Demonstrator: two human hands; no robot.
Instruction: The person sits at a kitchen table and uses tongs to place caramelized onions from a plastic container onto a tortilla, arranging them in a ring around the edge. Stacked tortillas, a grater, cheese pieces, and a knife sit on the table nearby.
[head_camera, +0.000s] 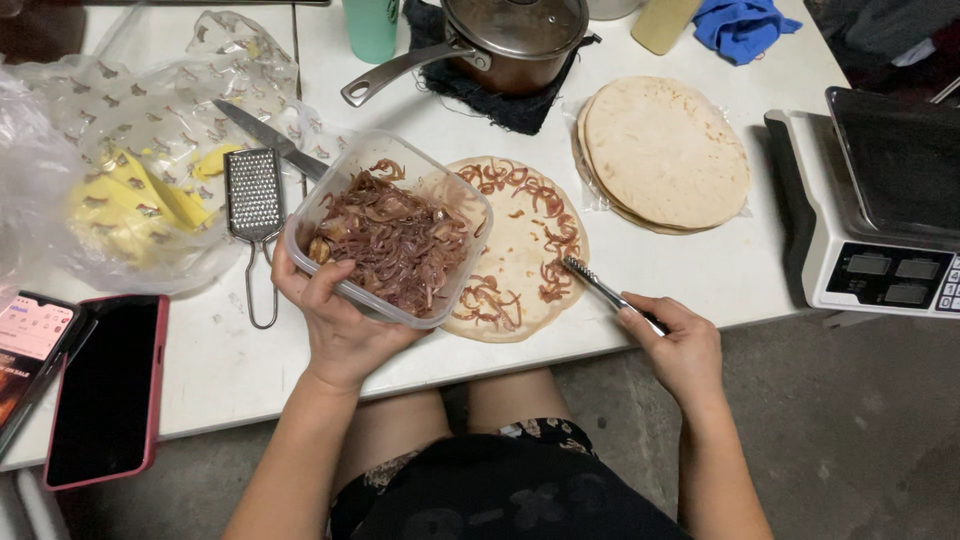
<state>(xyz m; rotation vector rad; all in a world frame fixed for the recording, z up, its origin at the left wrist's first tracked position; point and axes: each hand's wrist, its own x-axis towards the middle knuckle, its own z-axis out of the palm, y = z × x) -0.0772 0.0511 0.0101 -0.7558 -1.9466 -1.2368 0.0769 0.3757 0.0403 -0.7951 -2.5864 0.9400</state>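
arms: both bare to past the elbow, no sleeves | left hand (340, 325): no rings or watch showing | right hand (680, 350): no rings or watch showing | clothing: my dark black garment with faint floral print (500, 490) | knees: bare

Your bare tabletop (720, 270) is right of the topped tortilla (520, 250), near the tortilla stack (665, 150). Scale (870, 210) walls off the far right. The pot (510, 40) and its handle block the far middle. Left is crowded: grater (253, 200), knife (270, 135), plastic wrap (130, 160), phones (105, 390) at the near-left edge.
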